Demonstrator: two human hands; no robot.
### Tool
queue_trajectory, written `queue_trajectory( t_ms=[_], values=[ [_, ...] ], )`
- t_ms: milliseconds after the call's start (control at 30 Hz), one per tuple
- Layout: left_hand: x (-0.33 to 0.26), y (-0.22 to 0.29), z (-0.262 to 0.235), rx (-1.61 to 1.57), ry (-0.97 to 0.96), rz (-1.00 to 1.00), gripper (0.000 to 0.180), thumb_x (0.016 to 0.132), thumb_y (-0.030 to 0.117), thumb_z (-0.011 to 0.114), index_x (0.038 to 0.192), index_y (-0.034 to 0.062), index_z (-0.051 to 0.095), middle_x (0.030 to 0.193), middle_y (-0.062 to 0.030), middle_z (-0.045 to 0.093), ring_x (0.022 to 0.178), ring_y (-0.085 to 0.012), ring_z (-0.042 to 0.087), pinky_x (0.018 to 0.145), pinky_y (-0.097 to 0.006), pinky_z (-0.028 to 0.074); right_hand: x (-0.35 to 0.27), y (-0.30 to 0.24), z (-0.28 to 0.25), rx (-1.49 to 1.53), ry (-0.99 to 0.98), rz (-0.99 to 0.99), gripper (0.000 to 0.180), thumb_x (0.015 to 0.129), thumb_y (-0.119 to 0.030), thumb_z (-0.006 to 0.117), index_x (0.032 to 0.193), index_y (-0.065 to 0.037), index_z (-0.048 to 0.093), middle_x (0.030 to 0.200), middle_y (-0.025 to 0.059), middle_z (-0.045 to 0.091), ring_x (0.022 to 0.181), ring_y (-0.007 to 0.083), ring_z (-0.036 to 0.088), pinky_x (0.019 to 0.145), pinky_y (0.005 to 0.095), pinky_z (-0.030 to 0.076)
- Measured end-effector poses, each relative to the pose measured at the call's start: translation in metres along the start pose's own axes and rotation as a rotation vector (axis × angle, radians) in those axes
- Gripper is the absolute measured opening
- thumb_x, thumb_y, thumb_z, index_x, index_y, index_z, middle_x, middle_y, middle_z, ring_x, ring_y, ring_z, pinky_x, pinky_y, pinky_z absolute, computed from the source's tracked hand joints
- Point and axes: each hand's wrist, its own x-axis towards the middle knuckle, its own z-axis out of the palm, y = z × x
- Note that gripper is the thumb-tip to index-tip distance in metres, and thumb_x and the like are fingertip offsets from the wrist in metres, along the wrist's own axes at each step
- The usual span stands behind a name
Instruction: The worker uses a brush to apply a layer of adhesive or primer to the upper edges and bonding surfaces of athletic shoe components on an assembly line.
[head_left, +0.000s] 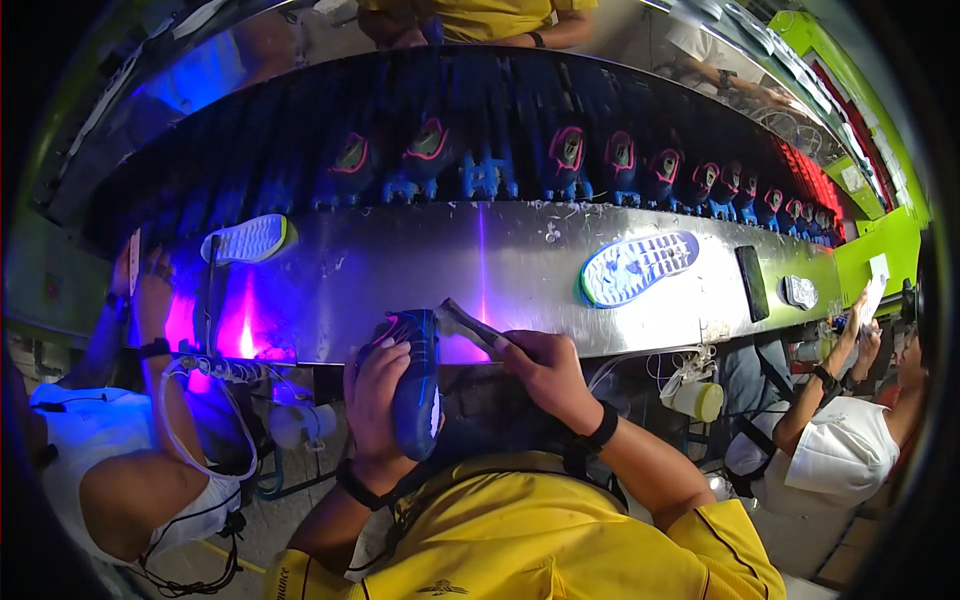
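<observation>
My left hand is wrapped round a dark blue shoe upper with pink trim at its collar, held upright in front of my body at the bench's near edge. A white patch shows low on its right side. In my right hand is a slim dark brush, pinched by its handle. Its wide end points up and left, close to the top of the shoe upper but apart from it. Beyond my hands runs a shiny metal bench.
A blue-white shoe sole lies on the bench to the right, and another sole to the left. Further right is a black phone-like slab. Behind, several dark shoes stand on a conveyor. Co-workers sit on both sides.
</observation>
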Motion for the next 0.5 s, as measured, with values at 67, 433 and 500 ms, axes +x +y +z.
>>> queue_trajectory(
  t_ms=[67,433,500],
  values=[
    [-0.003,-0.002,0.000,0.017,-0.003,0.007,0.071,0.076,0.018,0.083,0.139,0.0034,0.052,0.137,-0.0202,0.063,0.131,-0.0444,0.059,0.120,-0.064,0.036,0.002,-0.002,0.007,0.000,-0.006,-0.003,0.031,0.106,-0.024,0.068,0.103,0.004,0.078,0.070,0.0017,0.064,0.067,0.0078,0.054,0.061,0.0292,0.044],
    [-0.006,-0.003,-0.007,0.025,-0.005,-0.019,0.068,0.077,0.015,0.080,0.138,0.0011,0.053,0.136,-0.0203,0.062,0.132,-0.0454,0.057,0.121,-0.063,0.036,-0.031,-0.011,0.002,0.259,-0.254,0.096,0.030,0.107,-0.022,0.067,0.094,0.003,0.077,0.070,0.0020,0.064,0.068,0.0088,0.054,0.063,0.0291,0.044],
    [-0.004,0.000,-0.009,0.024,0.000,-0.038,0.069,0.076,0.014,0.080,0.139,0.0014,0.053,0.137,-0.0198,0.062,0.134,-0.0448,0.056,0.121,-0.062,0.036,-0.039,-0.023,-0.004,0.358,-0.284,0.152,0.028,0.107,-0.021,0.067,0.097,0.003,0.078,0.071,0.0016,0.063,0.067,0.0080,0.052,0.062,0.0282,0.043]
  ],
)
